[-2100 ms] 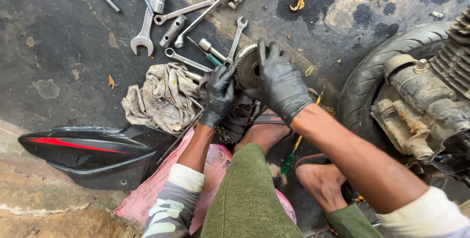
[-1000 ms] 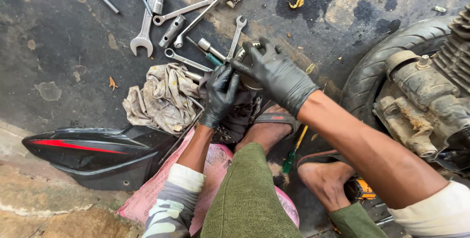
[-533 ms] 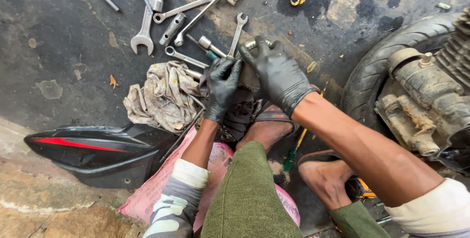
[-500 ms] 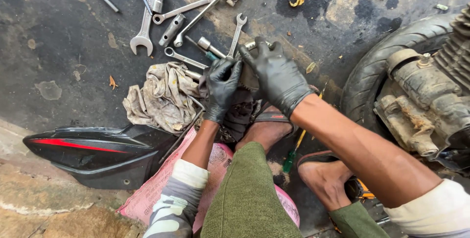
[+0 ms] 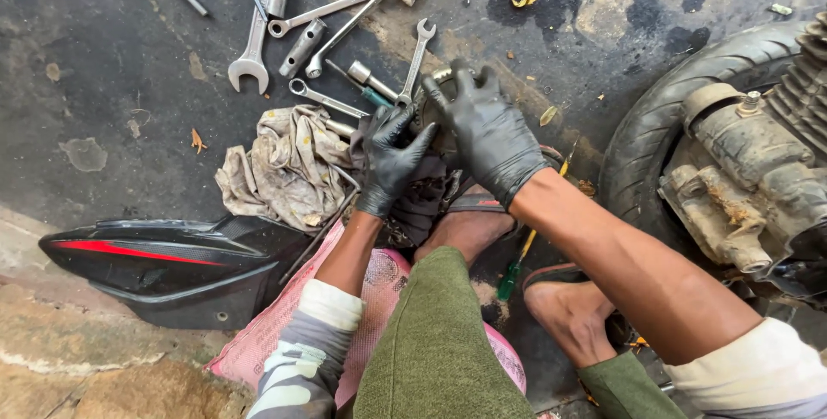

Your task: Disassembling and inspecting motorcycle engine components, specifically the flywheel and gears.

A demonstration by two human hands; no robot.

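Oily concrete floor (image 5: 103, 83) carries everything, no tabletop here. Largest: tyre (image 5: 655, 126) and dirty engine block (image 5: 749, 186) at right, then black-and-red body panel (image 5: 164, 264) at lower left, a pink sack (image 5: 276, 333) under the person's knee. Grimy rag (image 5: 289, 165) lies bunched just left of the hands. Spanners (image 5: 254, 40) and a socket tube (image 5: 301, 49) are scattered above it, apart from the hands. Right hand (image 5: 491, 135), black-gloved, fingers spread and draped over a round dark metal part (image 5: 431, 96), clamped on its rim. Left hand (image 5: 392, 156), also gloved, fingers curled onto the same part's near side. The part sits low over the floor just above the person's sandalled foot (image 5: 469, 225), mostly hidden by the gloves. It looks stiff, fairly heavy, probably greasy and slippery; best taken by the outer rim with both hands. No containers in view. A green-handled screwdriver (image 5: 514, 268) lies between the feet.
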